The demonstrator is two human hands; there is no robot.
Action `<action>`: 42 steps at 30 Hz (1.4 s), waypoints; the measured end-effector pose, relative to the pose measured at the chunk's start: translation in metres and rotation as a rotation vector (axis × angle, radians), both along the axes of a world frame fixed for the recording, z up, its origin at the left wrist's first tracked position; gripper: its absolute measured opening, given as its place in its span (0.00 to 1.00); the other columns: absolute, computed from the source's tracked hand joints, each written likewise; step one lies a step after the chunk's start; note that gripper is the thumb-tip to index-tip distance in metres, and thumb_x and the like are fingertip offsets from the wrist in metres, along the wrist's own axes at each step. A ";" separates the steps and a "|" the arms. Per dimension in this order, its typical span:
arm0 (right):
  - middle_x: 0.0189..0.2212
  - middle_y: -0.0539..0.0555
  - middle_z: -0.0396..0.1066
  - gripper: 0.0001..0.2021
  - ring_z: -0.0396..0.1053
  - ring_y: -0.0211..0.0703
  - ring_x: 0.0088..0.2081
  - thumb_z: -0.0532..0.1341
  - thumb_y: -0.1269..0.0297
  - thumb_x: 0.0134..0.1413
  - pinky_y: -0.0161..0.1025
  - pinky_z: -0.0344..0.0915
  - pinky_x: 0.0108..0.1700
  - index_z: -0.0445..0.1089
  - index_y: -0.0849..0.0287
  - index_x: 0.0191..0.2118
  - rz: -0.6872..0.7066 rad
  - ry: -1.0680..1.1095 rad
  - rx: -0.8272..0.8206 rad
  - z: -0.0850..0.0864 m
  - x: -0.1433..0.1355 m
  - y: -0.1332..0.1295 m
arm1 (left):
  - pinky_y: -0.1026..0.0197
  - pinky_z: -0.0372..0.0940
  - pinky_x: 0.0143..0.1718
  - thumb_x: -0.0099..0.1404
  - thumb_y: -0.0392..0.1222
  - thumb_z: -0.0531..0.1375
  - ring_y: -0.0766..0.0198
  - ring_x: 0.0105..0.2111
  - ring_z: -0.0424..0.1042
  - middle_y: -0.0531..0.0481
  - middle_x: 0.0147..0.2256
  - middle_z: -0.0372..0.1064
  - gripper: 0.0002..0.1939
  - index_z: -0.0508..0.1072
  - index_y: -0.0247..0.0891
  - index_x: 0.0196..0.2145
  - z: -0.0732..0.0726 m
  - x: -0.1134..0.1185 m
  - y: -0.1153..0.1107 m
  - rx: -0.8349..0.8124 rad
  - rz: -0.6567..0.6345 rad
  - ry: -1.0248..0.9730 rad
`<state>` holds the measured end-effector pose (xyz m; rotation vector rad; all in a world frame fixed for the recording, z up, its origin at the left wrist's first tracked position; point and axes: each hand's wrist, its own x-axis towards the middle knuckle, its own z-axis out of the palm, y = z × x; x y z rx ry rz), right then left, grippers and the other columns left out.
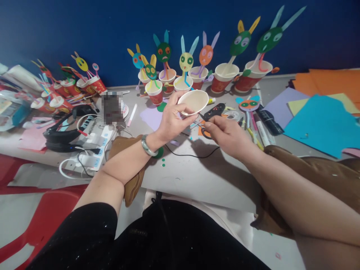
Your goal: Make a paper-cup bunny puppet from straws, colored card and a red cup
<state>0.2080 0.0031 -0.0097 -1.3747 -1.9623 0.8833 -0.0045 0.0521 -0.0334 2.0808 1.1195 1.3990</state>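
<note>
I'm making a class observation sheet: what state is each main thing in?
Left hand: holding paper cup
Paper cup: tilted, inside showing
Right hand: gripping dark item, mostly hidden
Cups behind: standing, paper figures inside
Power strip: plugs inserted
Blue sheet: overlapping others
Bracelet: on left wrist

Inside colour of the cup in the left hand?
Plain creamy off-white: the cup in the left hand, best seen in the head view.

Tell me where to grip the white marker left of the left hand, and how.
Mid-barrel on the white marker, probably from above, thumb and finger across its long sides: it is slender and lies flat, with purple paper leaving room on its right.
</note>
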 end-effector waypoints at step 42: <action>0.23 0.53 0.64 0.18 0.61 0.44 0.27 0.61 0.46 0.64 0.40 0.48 0.31 0.62 0.54 0.33 -0.171 -0.092 0.210 -0.002 -0.004 -0.006 | 0.41 0.67 0.68 0.66 0.49 0.73 0.51 0.65 0.69 0.44 0.60 0.71 0.12 0.78 0.41 0.34 -0.008 0.000 -0.001 0.223 0.117 0.123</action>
